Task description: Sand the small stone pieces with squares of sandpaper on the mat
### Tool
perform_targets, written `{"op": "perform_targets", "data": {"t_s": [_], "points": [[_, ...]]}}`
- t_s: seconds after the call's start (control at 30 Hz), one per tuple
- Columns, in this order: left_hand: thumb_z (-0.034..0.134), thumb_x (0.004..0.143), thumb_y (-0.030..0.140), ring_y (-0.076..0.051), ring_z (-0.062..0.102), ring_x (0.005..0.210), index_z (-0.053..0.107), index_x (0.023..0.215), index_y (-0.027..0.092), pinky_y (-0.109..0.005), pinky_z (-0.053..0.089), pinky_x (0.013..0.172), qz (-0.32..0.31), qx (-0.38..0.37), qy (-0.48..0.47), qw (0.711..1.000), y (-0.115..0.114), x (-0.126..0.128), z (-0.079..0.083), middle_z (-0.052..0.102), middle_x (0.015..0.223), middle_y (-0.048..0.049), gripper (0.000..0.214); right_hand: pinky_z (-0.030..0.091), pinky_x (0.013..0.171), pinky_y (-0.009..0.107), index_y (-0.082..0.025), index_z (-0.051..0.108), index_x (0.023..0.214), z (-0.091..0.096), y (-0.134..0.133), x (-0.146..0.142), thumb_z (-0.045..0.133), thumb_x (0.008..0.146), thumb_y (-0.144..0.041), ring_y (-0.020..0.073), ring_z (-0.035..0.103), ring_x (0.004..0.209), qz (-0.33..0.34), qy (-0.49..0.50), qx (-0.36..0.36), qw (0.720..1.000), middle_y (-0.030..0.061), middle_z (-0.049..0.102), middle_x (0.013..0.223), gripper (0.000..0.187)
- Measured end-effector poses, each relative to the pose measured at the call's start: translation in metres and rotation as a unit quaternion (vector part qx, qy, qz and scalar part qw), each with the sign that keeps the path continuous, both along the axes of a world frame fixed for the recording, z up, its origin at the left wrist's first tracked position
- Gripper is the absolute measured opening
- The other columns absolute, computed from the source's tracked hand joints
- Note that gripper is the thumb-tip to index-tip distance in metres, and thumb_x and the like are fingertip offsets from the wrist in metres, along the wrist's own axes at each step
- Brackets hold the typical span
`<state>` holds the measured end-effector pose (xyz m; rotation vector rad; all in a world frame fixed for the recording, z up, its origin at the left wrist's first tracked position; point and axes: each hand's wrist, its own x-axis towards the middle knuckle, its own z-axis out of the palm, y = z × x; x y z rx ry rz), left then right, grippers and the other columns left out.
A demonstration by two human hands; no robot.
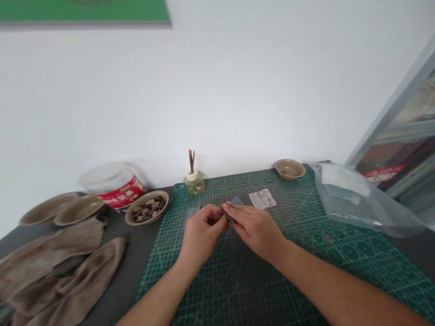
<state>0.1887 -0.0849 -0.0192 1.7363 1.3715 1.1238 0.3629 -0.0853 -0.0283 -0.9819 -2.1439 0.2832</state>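
My left hand (202, 230) is closed in a pinch, its fingertips meeting those of my right hand (255, 226) above the cutting mat (217, 280). A small dark flat piece (229, 217) shows under the right fingers, which are pressed together on it. Whatever the left fingers pinch is hidden. Behind the right hand lies a grey square sheet (237, 200), partly covered. Another greyish flat piece (192, 211) rests on the mat by my left hand. A white marbled square (263, 199) lies farther back to the right.
At left are a bowl of brown pieces (147, 219), a clear jar with a red label (117, 192), a bowl (79, 216) and a brown cloth (84, 280). A reed diffuser (195, 183) stands behind. At right are a small bowl (290, 169) and a plastic bag (360, 201).
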Motion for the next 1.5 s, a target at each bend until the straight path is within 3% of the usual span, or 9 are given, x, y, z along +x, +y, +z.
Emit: {"op": "perform_targets", "data": {"t_s": [0.1,0.23,0.83,1.33,1.5], "points": [[0.066,0.082,0.030,-0.014,0.058,0.062,0.065,0.075,0.018,-0.023,0.043,0.058,0.003,-0.006,-0.019,1.000,-0.001,0.001,0.001,0.066,0.066,0.0009,0.014,0.050,0.103,0.038,-0.021,0.055,0.137,0.000,-0.001,-0.001,0.050,0.090,-0.009,0.0214,0.061,0.120,-0.021,0.014,-0.005,1.000,0.0093,0.062,0.134,0.049],[0.066,0.081,0.026,-0.013,0.057,0.060,0.063,0.068,0.017,-0.022,0.043,0.058,-0.004,-0.005,-0.013,1.000,-0.001,0.001,0.001,0.065,0.063,0.0015,0.017,0.050,0.104,0.037,-0.023,0.052,0.140,0.000,-0.004,-0.002,0.051,0.091,-0.010,0.0213,0.059,0.124,0.013,0.013,-0.007,1.000,0.0083,0.055,0.141,0.051],[0.068,0.081,0.030,-0.014,0.063,0.063,0.068,0.075,0.017,-0.023,0.048,0.060,0.014,-0.007,-0.051,0.999,-0.002,0.005,0.001,0.070,0.069,-0.0003,0.014,0.050,0.105,0.035,-0.023,0.062,0.130,0.001,-0.004,-0.003,0.051,0.092,-0.012,0.0188,0.063,0.118,-0.018,0.056,-0.008,0.998,0.0065,0.065,0.130,0.042],[0.072,0.078,0.028,-0.013,0.063,0.064,0.059,0.077,0.017,-0.022,0.050,0.059,0.037,-0.005,-0.118,0.992,-0.007,0.009,0.005,0.068,0.070,0.0004,0.017,0.051,0.103,0.035,-0.021,0.059,0.133,0.005,-0.013,-0.007,0.048,0.091,-0.012,0.0192,0.064,0.117,-0.046,0.122,-0.006,0.991,0.0071,0.066,0.129,0.044],[0.070,0.078,0.023,-0.010,0.057,0.060,0.059,0.071,0.017,-0.020,0.046,0.057,0.023,0.011,-0.090,0.996,-0.006,0.007,0.003,0.063,0.066,0.0028,0.014,0.048,0.107,0.036,-0.021,0.055,0.137,0.003,-0.015,-0.008,0.048,0.092,-0.012,0.0193,0.059,0.124,-0.001,0.083,0.003,0.997,0.0078,0.056,0.140,0.047]]}}
